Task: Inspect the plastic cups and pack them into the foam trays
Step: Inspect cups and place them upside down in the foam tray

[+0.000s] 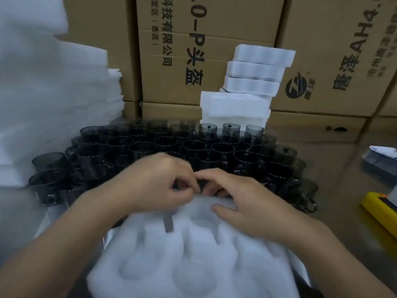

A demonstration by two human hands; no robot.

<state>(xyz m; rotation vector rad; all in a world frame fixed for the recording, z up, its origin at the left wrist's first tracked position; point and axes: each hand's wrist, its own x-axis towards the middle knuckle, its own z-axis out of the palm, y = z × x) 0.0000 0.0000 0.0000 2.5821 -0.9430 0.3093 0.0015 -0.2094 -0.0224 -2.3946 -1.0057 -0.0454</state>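
As my left hand point(159, 183) and right hand point(242, 207) pinch one cup point(201, 184) with curled fingers point(214, 175) at the tray's point(193, 265) far edge, I should check it, then seat it square.

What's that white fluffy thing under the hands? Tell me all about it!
It is a white foam tray, soft-looking, with round hollows pressed into it. It lies right in front of the person and looks blurred. A grey strip sits in one slot. The right hand rests on its far edge, and the left hand meets it there. Dark cups stand just behind.
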